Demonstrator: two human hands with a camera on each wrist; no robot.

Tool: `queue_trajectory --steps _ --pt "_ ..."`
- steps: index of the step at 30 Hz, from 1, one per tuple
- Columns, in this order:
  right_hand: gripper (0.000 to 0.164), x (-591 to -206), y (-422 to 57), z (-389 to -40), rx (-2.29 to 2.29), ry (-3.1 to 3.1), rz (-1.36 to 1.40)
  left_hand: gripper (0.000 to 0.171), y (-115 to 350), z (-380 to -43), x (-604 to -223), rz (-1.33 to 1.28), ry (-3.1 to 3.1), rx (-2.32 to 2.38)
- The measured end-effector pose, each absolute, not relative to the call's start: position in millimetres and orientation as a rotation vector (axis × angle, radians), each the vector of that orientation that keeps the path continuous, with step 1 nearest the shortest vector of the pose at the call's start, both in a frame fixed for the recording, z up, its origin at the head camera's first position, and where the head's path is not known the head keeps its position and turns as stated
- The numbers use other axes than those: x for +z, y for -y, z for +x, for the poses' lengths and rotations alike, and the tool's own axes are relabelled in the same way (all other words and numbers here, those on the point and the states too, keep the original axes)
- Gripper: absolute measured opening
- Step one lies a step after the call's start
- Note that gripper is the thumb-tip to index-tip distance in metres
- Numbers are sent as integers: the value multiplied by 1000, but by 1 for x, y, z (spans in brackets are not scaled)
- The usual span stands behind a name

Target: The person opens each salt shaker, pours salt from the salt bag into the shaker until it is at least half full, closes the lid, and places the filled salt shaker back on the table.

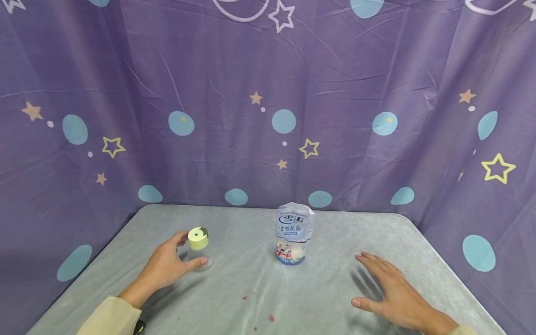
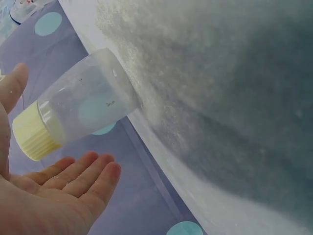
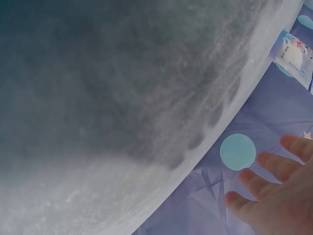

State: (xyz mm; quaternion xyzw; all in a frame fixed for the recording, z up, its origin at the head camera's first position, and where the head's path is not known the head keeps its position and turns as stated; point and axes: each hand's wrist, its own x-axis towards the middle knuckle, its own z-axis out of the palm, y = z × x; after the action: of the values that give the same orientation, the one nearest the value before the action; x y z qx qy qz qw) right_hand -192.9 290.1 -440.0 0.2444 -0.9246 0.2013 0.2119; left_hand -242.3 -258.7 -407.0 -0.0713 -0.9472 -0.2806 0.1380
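A clear plastic bottle with a pale yellow cap (image 1: 198,239) stands upright on the table at the left. My left hand (image 1: 167,261) is spread around its far and near sides. In the left wrist view, the fingers (image 2: 93,183) lie fairly straight beside the bottle (image 2: 88,93), with a gap showing between them and it. A blue and white bag of salt (image 1: 294,235) stands upright near the middle of the table. Off to its right, my right hand (image 1: 391,295) hovers over the tabletop with thumb and fingers apart, holding nothing. Part of the bag (image 3: 296,56) shows in the right wrist view.
A grey-white cloth covers the table (image 1: 234,298), with a few small red specks toward the front. Behind and on both sides hangs a purple curtain (image 1: 234,153) with stars and blue dots. The salt bag stands between the two hands, a little farther back.
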Motion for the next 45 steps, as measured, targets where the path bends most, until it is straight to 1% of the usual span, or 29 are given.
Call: queue_trajectory --steps 4,14,20,23,28,31,45 --pt "93 -441 -289 -193 558 2557 675 93 255 -244 -407 -183 2761 -848" --pt "93 -441 -284 -192 555 2532 695 97 249 -251 -407 -116 2814 -976" --pt "92 -443 -283 -192 547 2528 700 95 249 -252 -410 -80 2814 -1024" --pt "92 -443 -282 -192 553 2530 701 90 249 -252 -411 -81 2797 -1023" --pt "91 -444 -281 -191 569 2543 699 73 249 -254 -413 -76 2770 -1007" --pt "91 -444 -280 -191 568 2547 703 67 248 -255 -413 -76 2763 -990" --pt "91 -447 -278 -187 563 2539 725 65 247 -254 -413 -88 2758 -991"
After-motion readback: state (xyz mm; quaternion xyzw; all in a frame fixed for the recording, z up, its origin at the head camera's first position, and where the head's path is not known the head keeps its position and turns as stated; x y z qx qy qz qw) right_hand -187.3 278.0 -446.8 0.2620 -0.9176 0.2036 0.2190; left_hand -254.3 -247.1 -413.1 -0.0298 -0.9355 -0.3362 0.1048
